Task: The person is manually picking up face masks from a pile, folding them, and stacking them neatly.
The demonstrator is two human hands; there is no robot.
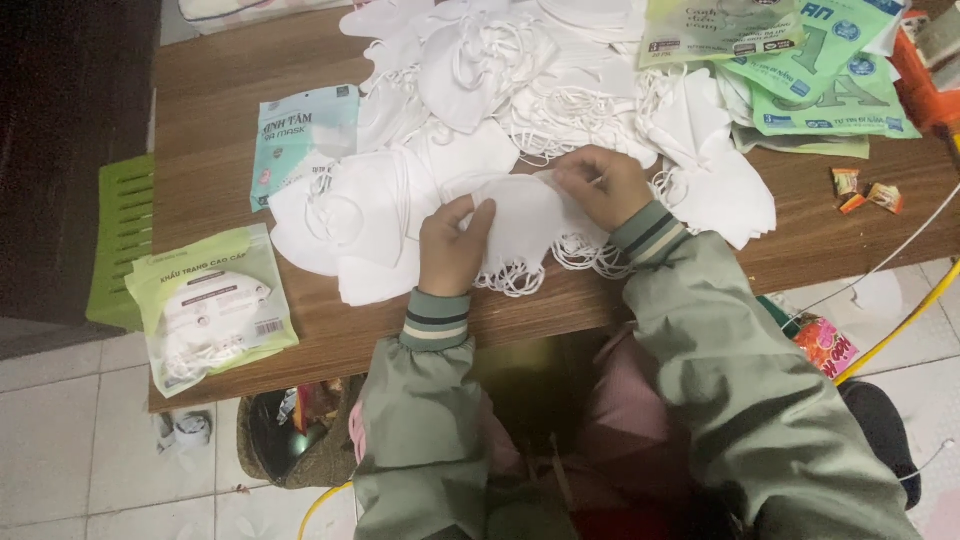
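A: Two hands were on one white folded fabric face mask (525, 215) near the front edge of the brown wooden table (215, 110). How were they set?

B: Left hand (452, 245) pinched the mask's left end, fingers curled shut on it. Right hand (603, 185) pressed and gripped its upper right edge.

A: Progress?

B: One filled green plastic pouch (210, 310) lay at the table's front left corner. Judged early: a large loose pile of white masks (520, 70) remained behind the held mask, with empty green pouches (800, 60) at the table's far right.
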